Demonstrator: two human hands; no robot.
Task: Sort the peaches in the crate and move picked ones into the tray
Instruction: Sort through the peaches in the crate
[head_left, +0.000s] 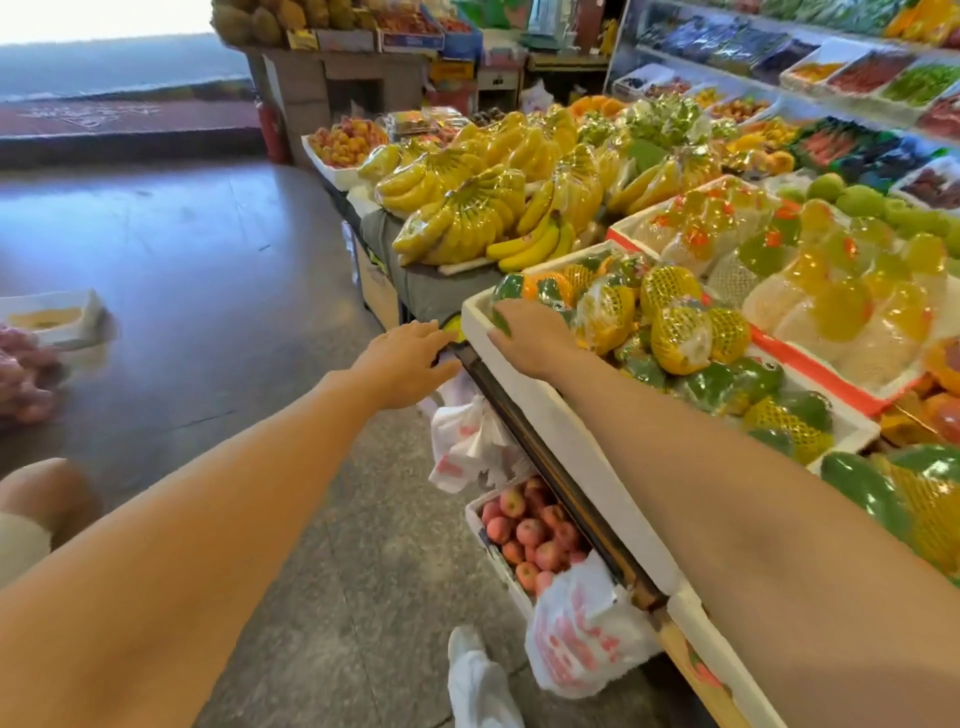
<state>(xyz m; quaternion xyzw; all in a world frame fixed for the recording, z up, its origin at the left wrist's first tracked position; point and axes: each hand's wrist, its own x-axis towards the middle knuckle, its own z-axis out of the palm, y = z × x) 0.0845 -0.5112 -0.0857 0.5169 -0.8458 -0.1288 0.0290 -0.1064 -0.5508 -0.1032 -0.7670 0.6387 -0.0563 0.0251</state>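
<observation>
Red-and-pink peaches (530, 535) are seen packed close in a white foam crate (506, 581) low at 6 o'clock, on the floor under the stall's edge. The crate's long axis runs from about 11 o'clock to 5 o'clock. Its right side is hidden under a dark rail (550, 467). A printed plastic bag (582, 639) overlaps its near end, and another bag (467, 441) hangs at its far end. Only the crate's left rim is exposed, facing grey floor (234, 322) that stretches toward 9 o'clock, where a white tray (52, 317) is seen, blurred.

Both hands are held well above and beyond the crate, near the centre. The left hand (410, 358) is released, with fingers extended to the corner of a white foam box (550, 415) on the stall. The right hand (524, 332) is laid palm-down over a green wrapped fruit (506, 291) inside that corner; whether the fruit is grasped cannot be told. Netted yellow fruit (675, 332) is piled at 3 o'clock, and wrapped bananas (467, 208) at 12 o'clock.
</observation>
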